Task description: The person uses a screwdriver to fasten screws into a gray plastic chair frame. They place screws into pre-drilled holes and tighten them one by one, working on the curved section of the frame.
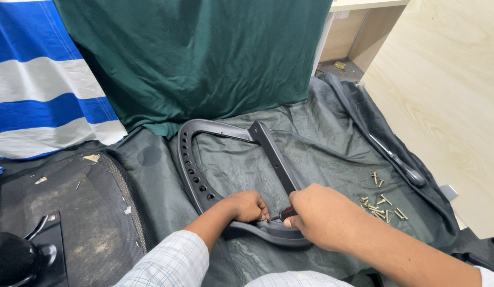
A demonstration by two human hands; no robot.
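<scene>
A black curved plastic frame with a row of holes and a straight crossbar lies on a dark grey-green cloth. My left hand is closed on the frame's lower curve. My right hand grips a screwdriver with a dark red-brown handle, its tip pointing left at the frame beside my left fingers. The two hands almost touch. The tip itself is hidden between them.
Several brass-coloured screws lie on the cloth right of my right hand. A black-handled tool rests farther right. A dark green fabric hangs behind, with blue-and-white striped fabric at left. A black part sits bottom left.
</scene>
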